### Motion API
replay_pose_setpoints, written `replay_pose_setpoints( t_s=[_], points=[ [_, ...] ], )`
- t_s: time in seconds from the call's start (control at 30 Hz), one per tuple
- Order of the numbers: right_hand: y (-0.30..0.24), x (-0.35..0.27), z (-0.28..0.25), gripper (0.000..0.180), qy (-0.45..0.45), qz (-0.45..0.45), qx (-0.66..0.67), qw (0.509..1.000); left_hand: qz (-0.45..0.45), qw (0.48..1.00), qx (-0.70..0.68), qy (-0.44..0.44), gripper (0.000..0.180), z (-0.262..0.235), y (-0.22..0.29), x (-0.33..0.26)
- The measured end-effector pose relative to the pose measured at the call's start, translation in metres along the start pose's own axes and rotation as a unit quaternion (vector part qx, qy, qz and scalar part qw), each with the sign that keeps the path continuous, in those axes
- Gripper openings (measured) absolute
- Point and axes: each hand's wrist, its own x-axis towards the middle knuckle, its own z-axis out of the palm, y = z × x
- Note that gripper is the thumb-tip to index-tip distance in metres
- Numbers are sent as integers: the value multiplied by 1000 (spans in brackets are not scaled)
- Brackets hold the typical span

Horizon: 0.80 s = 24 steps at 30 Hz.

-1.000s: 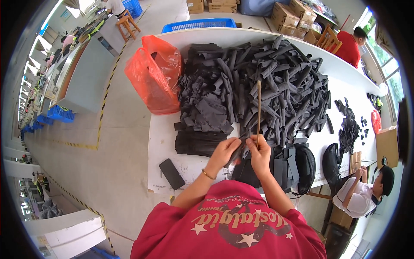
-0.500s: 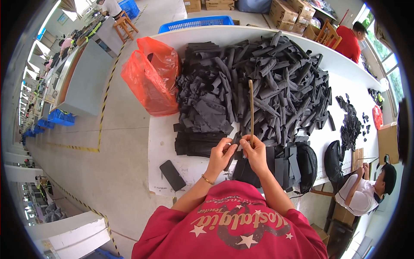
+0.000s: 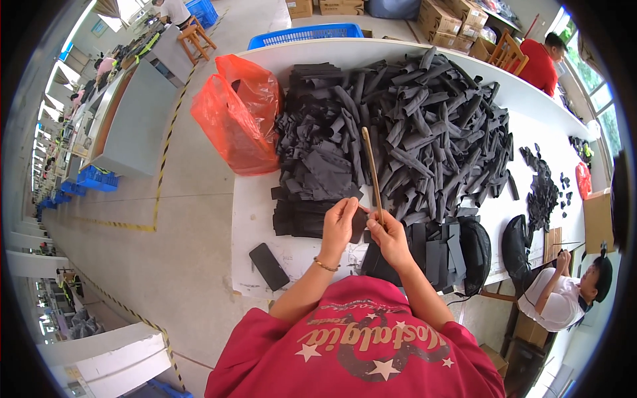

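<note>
My right hand (image 3: 389, 237) grips the lower end of a thin wooden stick (image 3: 371, 169) that points away from me over the table. My left hand (image 3: 340, 222) pinches at the stick's lower end beside the right hand, apparently with a small piece of black fabric between the fingers. Both hands hover above a low stack of flat black fabric pieces (image 3: 305, 212). Behind it spreads a large heap of rolled black fabric strips (image 3: 424, 126) on the white table (image 3: 262, 205).
An orange plastic bag (image 3: 235, 113) stands at the table's left end. A black phone (image 3: 269, 265) lies near the front left corner. Black pouches (image 3: 474, 249) sit to my right. A person in white sits at lower right (image 3: 554, 295), another in red (image 3: 537, 63) far back.
The stick has tilted slightly and shifted left with both hands; the hands have drawn closer together at its lower end.
</note>
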Motion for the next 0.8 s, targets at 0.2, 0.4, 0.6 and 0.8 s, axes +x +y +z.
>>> replay_pose_setpoints(
  t_s=[0.2, 0.4, 0.6, 0.8],
  points=[
    [-15, 25, -8, 11, 93, -11, -61, 994, -155, 984, -70, -59, 27, 28, -2, -25],
    [-113, 112, -75, 24, 288, -166, -129, 934, -97, 986, 82, -110, 20, 11, -41, -25],
    [-74, 100, -106, 35, 209, -105, -274, 933, 230, 859, 456, -48, 7, -62, -45, 82],
    [38, 14, -111, 17, 101, -7, -410, 907, 270, 732, 601, -173, 10, -79, -75, 142]
  ],
)
